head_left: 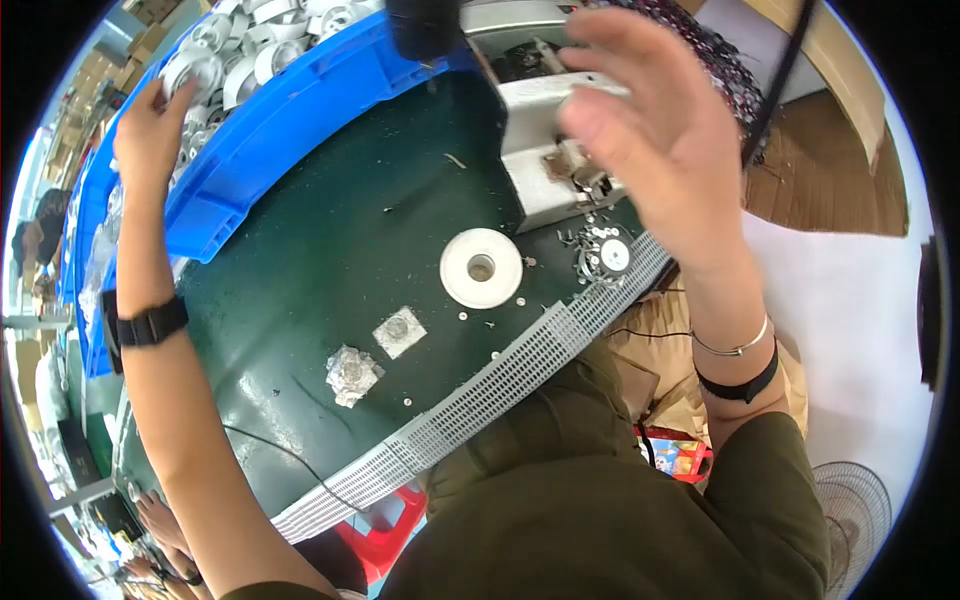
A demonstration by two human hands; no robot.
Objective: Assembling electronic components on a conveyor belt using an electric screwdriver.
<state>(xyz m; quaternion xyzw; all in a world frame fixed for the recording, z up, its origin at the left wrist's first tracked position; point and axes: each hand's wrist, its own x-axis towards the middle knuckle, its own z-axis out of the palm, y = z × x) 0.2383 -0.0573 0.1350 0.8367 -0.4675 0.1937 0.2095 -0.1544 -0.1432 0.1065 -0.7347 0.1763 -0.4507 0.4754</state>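
Note:
At the far left, my left hand [148, 140] reaches over the edge of the blue bin [290, 130]. Its thumb and fingers close on the rim of a white round plastic part [195, 74] at the top of the heap. My right hand [660, 140] is raised in front of the metal machine [540, 140], slightly blurred. Its fingers are apart and nothing shows in them. Below the machine's front lie small metal screws or rivets beside a round dish [612, 256]. A white disc with a centre hole [481, 246] lies on the green table.
A square pad [400, 332] and a crumpled silvery lump [353, 376] lie on the table [290, 330]. White perforated strip [480, 395] lines the near edge. A red stool [392, 540] stands below, a fan [850, 510] at lower right. Another person's hands [160, 520] show at lower left.

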